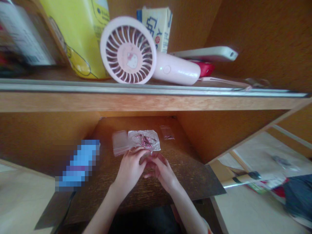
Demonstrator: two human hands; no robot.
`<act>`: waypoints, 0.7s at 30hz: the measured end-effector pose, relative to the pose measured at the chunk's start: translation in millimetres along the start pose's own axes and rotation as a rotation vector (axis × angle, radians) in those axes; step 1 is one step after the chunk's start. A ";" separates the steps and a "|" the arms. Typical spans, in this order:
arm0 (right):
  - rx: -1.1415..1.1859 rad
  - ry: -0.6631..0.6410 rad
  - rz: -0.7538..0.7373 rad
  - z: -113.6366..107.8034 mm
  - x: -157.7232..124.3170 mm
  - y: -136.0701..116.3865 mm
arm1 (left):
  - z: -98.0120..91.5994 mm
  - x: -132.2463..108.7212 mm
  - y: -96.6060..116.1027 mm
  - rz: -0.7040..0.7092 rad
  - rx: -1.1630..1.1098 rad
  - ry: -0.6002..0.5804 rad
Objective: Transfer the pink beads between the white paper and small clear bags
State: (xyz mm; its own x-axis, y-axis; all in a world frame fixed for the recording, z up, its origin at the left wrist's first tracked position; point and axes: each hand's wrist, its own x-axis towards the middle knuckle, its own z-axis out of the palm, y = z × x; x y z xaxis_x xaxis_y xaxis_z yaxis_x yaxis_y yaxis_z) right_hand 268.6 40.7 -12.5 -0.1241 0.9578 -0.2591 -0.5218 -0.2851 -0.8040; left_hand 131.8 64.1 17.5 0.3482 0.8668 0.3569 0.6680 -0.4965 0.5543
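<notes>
My left hand (134, 162) and my right hand (161, 167) meet above the brown tabletop (117, 185), fingertips bent toward each other. Between them a small clear piece shows in part, perhaps a plastic bag; its kind is hard to make out. Just beyond my fingers lies a crumpled white sheet (156, 138) bearing a heap of small pink and dark red beads (145, 141). Left of it is a stack of clear plastic bags (120, 143). A small clear zip bag (167, 132) with a few dark pieces inside rests to the right.
A shelf edge (156, 102) crosses above the table. On the shelf are a pink hand-held fan (177, 69), a yellow container (83, 39), a carton (158, 26) and a white flat device (207, 53). A blurred-out blue object (80, 164) stands at the left, with a cable below.
</notes>
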 end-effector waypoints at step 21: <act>0.527 -0.211 0.356 -24.5 29.0 -0.7 | -11.2 0.3 5.0 0.098 -0.108 -0.107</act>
State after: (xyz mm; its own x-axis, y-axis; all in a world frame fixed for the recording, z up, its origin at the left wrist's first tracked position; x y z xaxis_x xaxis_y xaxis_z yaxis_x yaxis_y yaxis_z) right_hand 286.0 67.8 -32.5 -0.4996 0.8099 -0.3072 -0.7540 -0.5812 -0.3059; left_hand 127.8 61.3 28.8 0.4802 0.8111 0.3339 0.5548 -0.5757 0.6007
